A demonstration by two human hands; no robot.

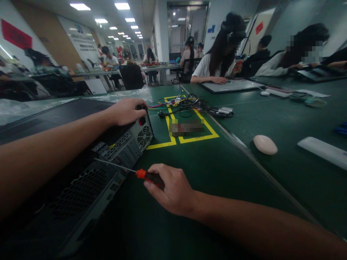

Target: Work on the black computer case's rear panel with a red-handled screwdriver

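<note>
A black desktop computer case (81, 180) lies on its side on the green table (211, 169), its rear panel with vents and a fan grille facing me. My left hand (127, 111) rests on the case's top far corner, fingers curled over the edge. My right hand (169, 187) grips the red and black handle of a screwdriver (143, 175). Its thin shaft points left, and the tip touches the rear panel near the vents.
A tangle of cables (189, 104) lies inside yellow tape markings beyond the case. A white mouse (265, 144) and a white keyboard (322, 151) sit on the right. Other people work at a laptop (230, 86) and at tables further back.
</note>
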